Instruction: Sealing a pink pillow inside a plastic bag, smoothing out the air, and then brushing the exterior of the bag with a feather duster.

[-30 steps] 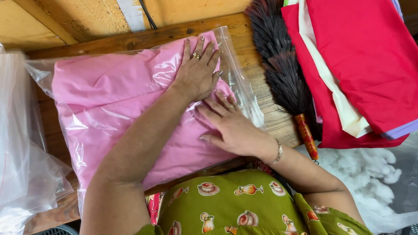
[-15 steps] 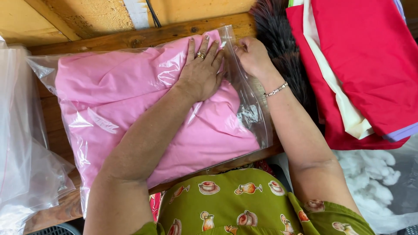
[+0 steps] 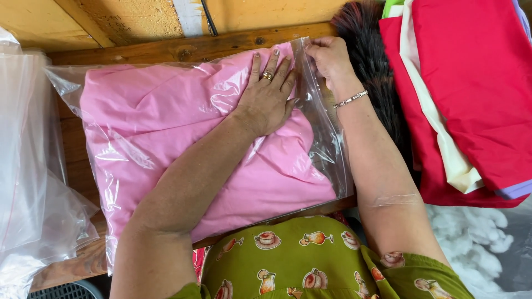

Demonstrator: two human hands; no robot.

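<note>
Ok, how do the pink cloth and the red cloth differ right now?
The pink cloth is sealed inside a clear plastic bag; the red cloth lies bare. The left hand presses flat on the pink cloth, the right hand pinches the bag's edge; nothing touches the red cloth. Both are plain, folded fabric.

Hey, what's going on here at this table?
A person is packing a pink cushion into a clear plastic bag on a wooden table. The left hand presses flat on the bagged cushion, while the right hand pinches the bag's open edge at the far corner. Folded red cloth lies stacked to the right, over a dark feather duster.
</note>
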